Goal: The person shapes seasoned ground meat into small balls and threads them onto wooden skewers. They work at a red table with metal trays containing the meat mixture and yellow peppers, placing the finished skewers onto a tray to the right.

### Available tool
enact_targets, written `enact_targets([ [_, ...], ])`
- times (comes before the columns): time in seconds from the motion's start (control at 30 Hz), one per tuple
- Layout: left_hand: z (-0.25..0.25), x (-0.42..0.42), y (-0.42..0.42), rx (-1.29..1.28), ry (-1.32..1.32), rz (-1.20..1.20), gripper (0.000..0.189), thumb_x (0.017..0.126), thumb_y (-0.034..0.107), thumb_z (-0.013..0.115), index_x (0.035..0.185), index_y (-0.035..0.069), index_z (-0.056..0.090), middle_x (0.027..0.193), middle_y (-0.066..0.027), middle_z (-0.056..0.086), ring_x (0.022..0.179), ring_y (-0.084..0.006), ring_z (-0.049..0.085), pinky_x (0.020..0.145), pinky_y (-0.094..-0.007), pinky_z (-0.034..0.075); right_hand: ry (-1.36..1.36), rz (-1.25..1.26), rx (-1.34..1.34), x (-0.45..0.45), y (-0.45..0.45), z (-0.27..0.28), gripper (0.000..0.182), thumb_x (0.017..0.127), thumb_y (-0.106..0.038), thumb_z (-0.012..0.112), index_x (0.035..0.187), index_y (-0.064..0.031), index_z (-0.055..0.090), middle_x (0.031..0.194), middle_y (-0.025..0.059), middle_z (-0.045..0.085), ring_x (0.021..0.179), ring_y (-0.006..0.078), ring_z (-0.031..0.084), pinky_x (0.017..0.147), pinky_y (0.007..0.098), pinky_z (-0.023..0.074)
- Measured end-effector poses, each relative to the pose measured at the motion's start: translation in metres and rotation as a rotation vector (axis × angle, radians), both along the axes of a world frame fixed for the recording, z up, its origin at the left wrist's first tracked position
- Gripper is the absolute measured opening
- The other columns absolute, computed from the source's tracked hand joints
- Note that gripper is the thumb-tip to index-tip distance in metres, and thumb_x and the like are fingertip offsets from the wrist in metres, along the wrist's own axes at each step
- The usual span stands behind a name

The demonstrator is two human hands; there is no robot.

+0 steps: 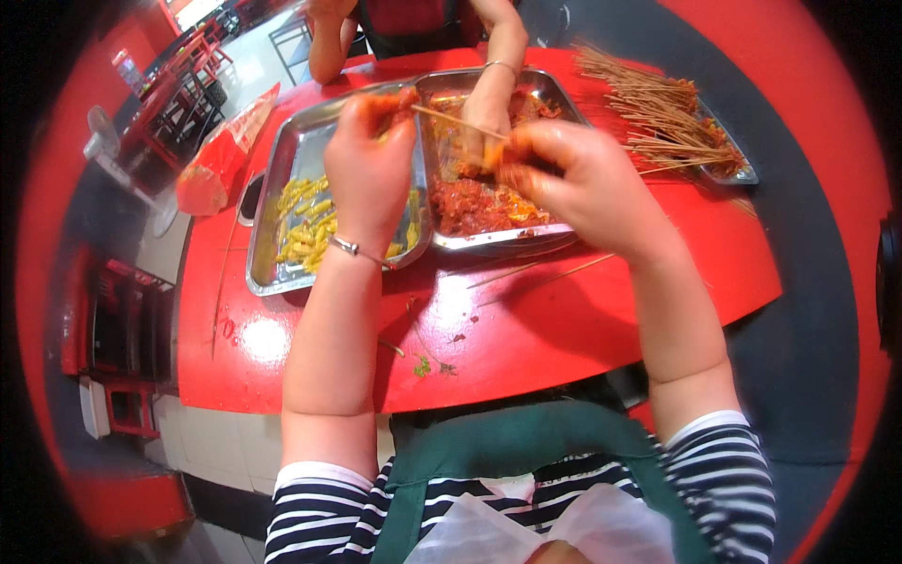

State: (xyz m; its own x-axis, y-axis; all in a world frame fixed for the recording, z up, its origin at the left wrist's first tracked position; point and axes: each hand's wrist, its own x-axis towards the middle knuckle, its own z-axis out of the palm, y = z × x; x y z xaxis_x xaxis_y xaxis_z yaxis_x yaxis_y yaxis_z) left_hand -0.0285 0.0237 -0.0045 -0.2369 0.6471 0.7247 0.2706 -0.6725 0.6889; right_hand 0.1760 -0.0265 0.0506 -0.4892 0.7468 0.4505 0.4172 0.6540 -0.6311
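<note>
A thin bamboo skewer spans the gap between my two hands, above the trays. My left hand, its fingertips smeared red, pinches one end, where a small red-coated piece shows. At the other end the fingers of my right hand close around the skewer; they are blurred, with orange-red sauce on them. Beneath my right hand a steel tray holds red marinated meat. The steel tray under my left hand contains yellow-green pickled peppers, partly hidden by my wrist.
Across the red table, a co-worker's hand reaches into the meat tray. Loaded skewers are heaped on a metal tray at right. A red bag lies left, near a dark-filled bowl. Loose skewers and a herb sprig lie nearer me.
</note>
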Motion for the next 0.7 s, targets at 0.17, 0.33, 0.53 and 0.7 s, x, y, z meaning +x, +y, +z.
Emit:
enact_targets([
  [0.17, 0.006, 0.016, -0.008, -0.049, -0.149, -0.184, 0.016, 0.082, -0.010, 0.055, 0.096, -0.002, 0.056, 0.101, -0.0104, 0.063, 0.095, -0.0157, 0.060, 0.087, -0.0273, 0.046, 0.179, -0.090, -0.085, -0.004, 0.031, -0.007, 0.022, 0.081, -0.011, 0.057, 0.099, 0.0009, 0.062, 0.071, 0.0154, 0.060, 0.065, 0.0195, 0.060, 0.062, 0.0327, 0.0463],
  [0.33, 0.008, 0.023, -0.019, -0.084, -0.129, -0.173, 0.017, 0.082, -0.010, 0.055, 0.097, -0.002, 0.057, 0.102, -0.0106, 0.063, 0.097, -0.0155, 0.060, 0.088, -0.0276, 0.046, 0.202, -0.075, -0.019, -0.014, 0.036, -0.015, 0.018, 0.081, -0.010, 0.055, 0.093, 0.0026, 0.061, 0.073, 0.0162, 0.060, 0.066, 0.0223, 0.059, 0.063, 0.0334, 0.0461],
  [0.53, 0.004, 0.027, -0.019, -0.075, -0.134, -0.217, 0.018, 0.082, -0.010, 0.055, 0.098, -0.001, 0.057, 0.102, -0.0092, 0.063, 0.097, -0.0145, 0.059, 0.088, -0.0275, 0.045, 0.280, -0.071, -0.006, -0.026, 0.043, -0.023, 0.018, 0.082, -0.010, 0.055, 0.094, 0.0030, 0.060, 0.077, 0.0177, 0.061, 0.070, 0.0251, 0.059, 0.066, 0.0343, 0.0460],
  [0.7, 0.004, 0.025, -0.016, -0.095, -0.189, -0.248, 0.017, 0.082, -0.009, 0.056, 0.097, -0.001, 0.057, 0.101, -0.0087, 0.063, 0.096, -0.0143, 0.059, 0.088, -0.0275, 0.046, 0.223, -0.073, -0.153, -0.022, 0.034, -0.011, 0.016, 0.086, -0.004, 0.054, 0.099, 0.0029, 0.059, 0.087, -0.0005, 0.059, 0.079, 0.0047, 0.051, 0.071, 0.0207, 0.0431],
])
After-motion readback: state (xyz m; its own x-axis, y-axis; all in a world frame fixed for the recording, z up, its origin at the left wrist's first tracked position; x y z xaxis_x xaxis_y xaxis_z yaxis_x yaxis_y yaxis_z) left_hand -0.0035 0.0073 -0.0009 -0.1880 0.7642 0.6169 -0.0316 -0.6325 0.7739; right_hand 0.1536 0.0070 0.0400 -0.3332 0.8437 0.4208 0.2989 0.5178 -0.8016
